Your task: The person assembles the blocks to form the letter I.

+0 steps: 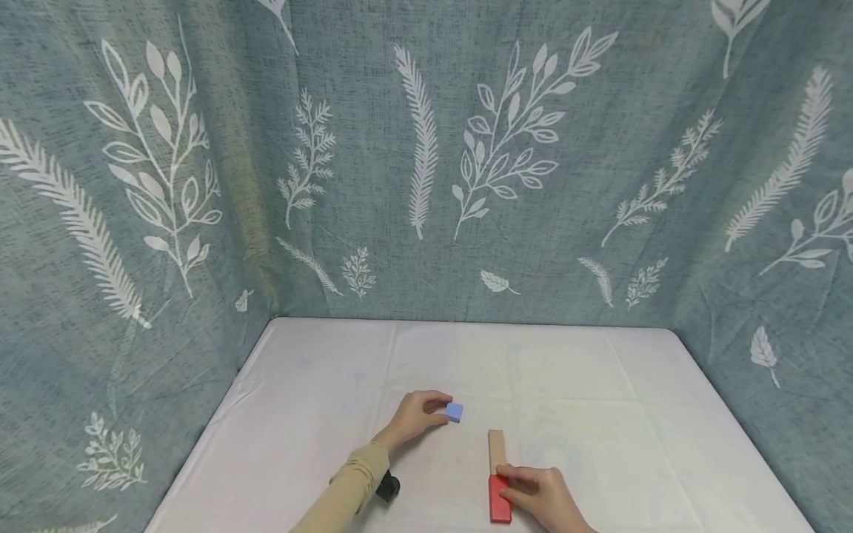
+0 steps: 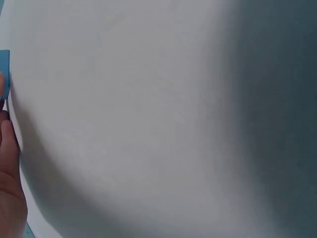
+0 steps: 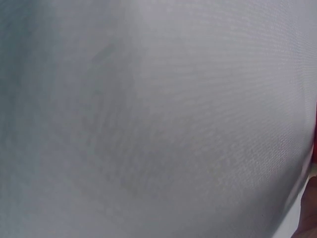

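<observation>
In the head view my left hand point(image 1: 415, 418) pinches a small blue block point(image 1: 455, 411) by its left side, thumb and fingertips at its edge. The left wrist view shows only part of that blue block point(image 2: 4, 72) at the left border, with a finger over it. Lower right, my right hand point(image 1: 541, 494) grips a red block point(image 1: 499, 507), its thumb and fingers at the block's upper right part. A narrow wood-coloured block point(image 1: 496, 448) lies end to end with the red one, pointing away from me. The fingertips partly hide where they meet.
A white cloth point(image 1: 566, 385) covers the table. Green curtains point(image 1: 373, 163) with white leaf prints stand along its back and sides. A black wrist device point(image 1: 388, 487) shows beside the left sleeve point(image 1: 360, 477).
</observation>
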`<state>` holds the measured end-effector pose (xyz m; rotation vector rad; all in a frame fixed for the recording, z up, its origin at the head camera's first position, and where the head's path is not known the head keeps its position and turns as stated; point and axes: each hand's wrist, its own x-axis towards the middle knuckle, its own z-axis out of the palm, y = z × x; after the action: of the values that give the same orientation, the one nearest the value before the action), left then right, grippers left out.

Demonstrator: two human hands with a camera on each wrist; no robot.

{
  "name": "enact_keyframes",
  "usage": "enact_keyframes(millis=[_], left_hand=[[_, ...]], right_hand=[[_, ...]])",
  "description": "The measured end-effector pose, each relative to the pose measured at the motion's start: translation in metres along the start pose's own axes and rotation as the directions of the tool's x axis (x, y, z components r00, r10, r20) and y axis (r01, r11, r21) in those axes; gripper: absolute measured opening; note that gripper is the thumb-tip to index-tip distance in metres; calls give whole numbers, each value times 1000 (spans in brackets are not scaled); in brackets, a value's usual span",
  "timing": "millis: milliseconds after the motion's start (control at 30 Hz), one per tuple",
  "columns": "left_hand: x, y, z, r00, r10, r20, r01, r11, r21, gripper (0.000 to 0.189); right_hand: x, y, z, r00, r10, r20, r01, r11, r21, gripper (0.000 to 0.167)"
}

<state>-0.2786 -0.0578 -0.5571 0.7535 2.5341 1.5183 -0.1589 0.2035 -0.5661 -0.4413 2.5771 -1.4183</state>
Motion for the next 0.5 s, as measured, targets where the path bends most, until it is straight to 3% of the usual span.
enact_keyframes(millis=[500], left_hand=[[0, -5, 2, 1000, -12, -25, 12, 1000, -12, 30]], right_hand=[[1, 2, 1, 1000, -17, -11, 16, 1000, -12, 43]])
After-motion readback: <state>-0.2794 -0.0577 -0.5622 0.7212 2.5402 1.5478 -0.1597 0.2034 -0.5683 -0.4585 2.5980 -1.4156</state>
